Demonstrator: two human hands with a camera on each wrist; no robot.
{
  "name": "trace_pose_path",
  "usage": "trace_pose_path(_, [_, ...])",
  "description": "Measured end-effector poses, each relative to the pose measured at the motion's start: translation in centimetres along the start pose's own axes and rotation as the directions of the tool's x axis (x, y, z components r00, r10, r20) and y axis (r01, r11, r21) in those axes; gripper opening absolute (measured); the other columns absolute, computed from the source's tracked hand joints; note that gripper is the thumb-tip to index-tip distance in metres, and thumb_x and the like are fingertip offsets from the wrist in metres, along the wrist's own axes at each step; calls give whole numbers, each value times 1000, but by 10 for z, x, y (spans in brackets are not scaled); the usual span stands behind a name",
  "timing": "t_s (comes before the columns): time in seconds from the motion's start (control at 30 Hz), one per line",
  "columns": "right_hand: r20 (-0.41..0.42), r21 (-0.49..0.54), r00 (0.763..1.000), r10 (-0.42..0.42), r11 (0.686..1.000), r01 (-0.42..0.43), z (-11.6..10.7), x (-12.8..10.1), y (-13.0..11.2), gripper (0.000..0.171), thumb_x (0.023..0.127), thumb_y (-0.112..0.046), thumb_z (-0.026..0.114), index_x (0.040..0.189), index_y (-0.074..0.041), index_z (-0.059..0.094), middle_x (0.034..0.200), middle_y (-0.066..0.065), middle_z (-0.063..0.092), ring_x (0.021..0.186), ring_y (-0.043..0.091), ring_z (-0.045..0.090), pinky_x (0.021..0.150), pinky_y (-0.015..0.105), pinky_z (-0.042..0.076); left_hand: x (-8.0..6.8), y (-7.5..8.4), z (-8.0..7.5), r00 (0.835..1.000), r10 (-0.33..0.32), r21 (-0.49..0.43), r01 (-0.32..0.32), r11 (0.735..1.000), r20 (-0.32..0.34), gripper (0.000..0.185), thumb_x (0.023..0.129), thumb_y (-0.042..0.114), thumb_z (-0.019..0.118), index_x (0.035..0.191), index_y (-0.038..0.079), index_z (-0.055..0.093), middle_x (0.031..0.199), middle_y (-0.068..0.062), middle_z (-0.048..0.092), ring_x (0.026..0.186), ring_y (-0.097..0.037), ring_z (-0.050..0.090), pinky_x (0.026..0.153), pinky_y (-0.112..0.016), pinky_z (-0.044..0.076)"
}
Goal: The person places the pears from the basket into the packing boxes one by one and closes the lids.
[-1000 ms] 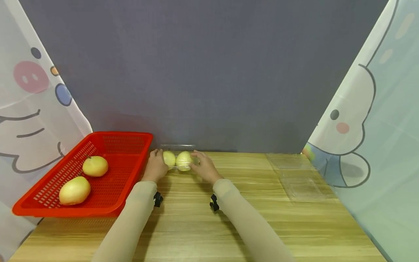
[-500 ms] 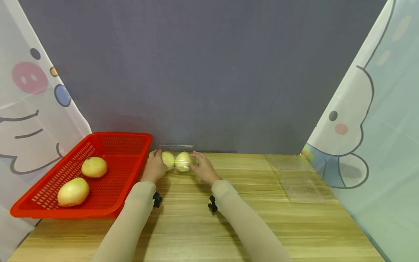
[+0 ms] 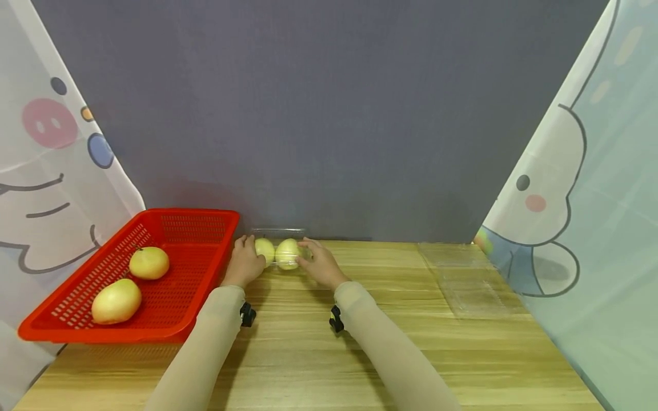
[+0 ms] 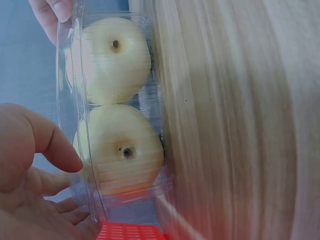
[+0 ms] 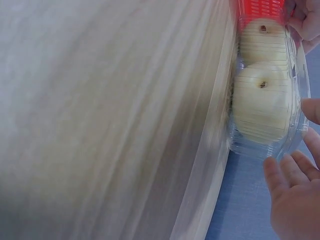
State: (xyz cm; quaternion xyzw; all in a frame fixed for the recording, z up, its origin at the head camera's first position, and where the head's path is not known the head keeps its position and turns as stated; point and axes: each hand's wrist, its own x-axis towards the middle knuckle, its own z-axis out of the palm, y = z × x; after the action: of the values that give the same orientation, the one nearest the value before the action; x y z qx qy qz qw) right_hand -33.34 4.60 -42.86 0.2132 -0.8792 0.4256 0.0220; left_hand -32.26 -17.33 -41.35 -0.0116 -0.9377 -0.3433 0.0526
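A clear plastic box [image 4: 95, 107] holds two round, pale yellow fruits [image 3: 289, 253] side by side, at the back of the table. My left hand [image 3: 244, 261] grips the box's left end, its thumb on the front rim and its other fingers round the end. At the right end, my right hand [image 3: 320, 264] holds the box between thumb and fingers. In the right wrist view its fingertips [image 5: 270, 165] meet the corner. A clear upright edge [image 3: 279, 230] shows behind the fruits. The left wrist view shows the dark hollow on each fruit facing the camera.
A red plastic basket [image 3: 203, 285] stands on the left with two more yellow fruits [image 3: 117, 301] in it. Flat clear plastic packaging [image 3: 473, 285] lies at the right of the wooden table [image 3: 308, 354]. A dark grey panel [image 3: 329, 125] rises behind.
Both hands stay at the ends of the box, and the box has kept its place. My left thumb has shifted slightly inward over the front rim.
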Motion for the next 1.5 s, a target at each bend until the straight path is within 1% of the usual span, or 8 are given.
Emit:
trace_pose_path(0.2, [8, -5, 1000, -8, 1000, 8, 0, -1, 0, 46, 100, -21, 64, 143, -8, 54, 159, 12, 35, 137, 33, 43, 107, 45, 42, -3, 0, 0, 1000, 20, 2, -20, 1000, -3, 70, 92, 11, 46, 152, -14, 19, 157, -36, 9, 143, -53, 17, 115, -61, 22])
trace_pose_path(0.37, [9, -15, 1000, -10, 1000, 10, 0, -3, 0, 47, 99, -21, 64, 144, -9, 53, 159, 12, 35, 142, 34, 36, 113, 49, 34, -5, 0, 0, 999, 45, -5, -45, 999, -1, 69, 92, 10, 46, 152, -13, 21, 158, -35, 8, 143, -52, 15, 115, -61, 20])
trace_pose_path(0.73, [10, -42, 999, -32, 999, 32, -12, -12, -6, 49, 99, -23, 65, 144, -10, 52, 158, 12, 36, 143, 34, 34, 115, 52, 28, -14, 12, -5, 996, 91, 9, -91, 996, -6, 70, 92, 17, 52, 151, -12, 26, 157, -35, 10, 143, -53, 15, 113, -63, 22])
trace_pose_path(0.87, [10, -60, 999, -43, 997, 44, -17, -15, -8, 48, 99, -24, 65, 144, -12, 53, 156, 10, 39, 143, 31, 35, 115, 51, 29, -16, 17, -7, 995, 104, 6, -104, 995, -4, 70, 93, 18, 53, 151, -11, 27, 157, -35, 11, 142, -53, 16, 113, -64, 23])
trace_pose_path(1.1, [5, -66, 997, -82, 994, 82, -24, -21, -8, 48, 98, -26, 66, 143, -12, 54, 148, 9, 48, 136, 28, 44, 111, 47, 36, -23, 27, -7, 995, 92, -25, -91, 996, 34, 70, 95, 20, 54, 153, -9, 25, 158, -34, 9, 143, -52, 13, 112, -66, 23])
trace_pose_path(1.23, [-14, -66, 995, -102, 993, 100, -28, -25, -8, 47, 97, -27, 68, 140, -11, 56, 141, 6, 53, 131, 27, 48, 108, 45, 40, -27, 34, -6, 994, 100, -26, -99, 995, 45, 70, 95, 20, 53, 153, -8, 26, 158, -33, 10, 144, -53, 12, 113, -66, 19])
trace_pose_path(1.4, [-31, -96, 992, -125, 988, 121, -32, -32, -5, 47, 97, -28, 68, 138, -6, 57, 138, 6, 56, 129, 27, 51, 107, 44, 42, -30, 37, -4, 990, 129, -20, -128, 992, 55, 70, 94, 21, 53, 152, -8, 28, 157, -34, 15, 144, -53, 11, 114, -67, 14])
trace_pose_path(1.5, [-25, -113, 992, -124, 986, 120, -36, -37, -2, 48, 98, -26, 67, 139, -5, 56, 139, 8, 56, 129, 28, 51, 107, 45, 41, -33, 38, -2, 985, 167, 4, -167, 986, 51, 68, 94, 23, 54, 151, -8, 32, 155, -35, 22, 143, -52, 20, 111, -68, 22])
